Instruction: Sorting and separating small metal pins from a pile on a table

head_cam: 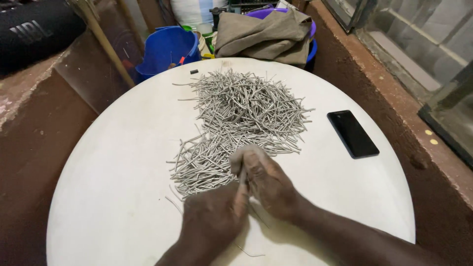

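Observation:
A big heap of thin grey wire pieces (241, 111) covers the middle of a round white table (113, 167), with a smaller, more aligned bunch (202, 165) nearer me. My left hand (212, 221) and my right hand (268, 182) meet at the near edge of that bunch. Their fingers pinch together around a few grey wire pieces (242, 175). The right hand is motion-blurred at the fingertips. One bent wire (251, 254) lies alone near the table's front edge.
A black phone (353, 133) lies face up on the table's right side. Behind the table stand a blue bucket (165, 49) and a purple tub with a folded khaki cloth (263, 34). A wooden stick (106, 44) leans at the left. A brown wall ledge runs along the right.

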